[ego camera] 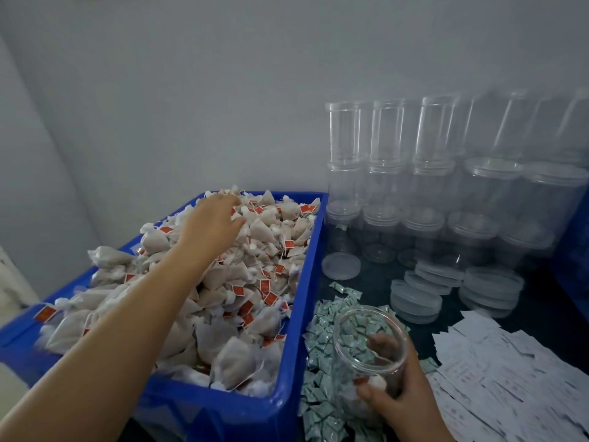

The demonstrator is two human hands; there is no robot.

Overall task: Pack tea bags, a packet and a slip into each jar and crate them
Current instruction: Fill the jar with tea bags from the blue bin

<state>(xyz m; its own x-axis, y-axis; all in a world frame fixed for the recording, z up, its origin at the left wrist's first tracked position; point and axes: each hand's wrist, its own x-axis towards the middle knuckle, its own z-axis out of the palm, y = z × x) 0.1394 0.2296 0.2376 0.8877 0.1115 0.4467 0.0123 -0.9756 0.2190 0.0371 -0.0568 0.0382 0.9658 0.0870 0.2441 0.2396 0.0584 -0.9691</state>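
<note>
One blue crate (306,282) stood at the left, heaped with tea bags (255,250) too many to count. One open jar (369,346) was near. Far right, stacked clear jars (392,173) numbered over a dozen. Packets (322,317), slips (510,378) and lids (414,301) lay uncounted.

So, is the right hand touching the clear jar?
Touching. The head view shows the right hand wrapped around the clear jar, thumb pressed on its near wall and fingers visible through the plastic.
</note>
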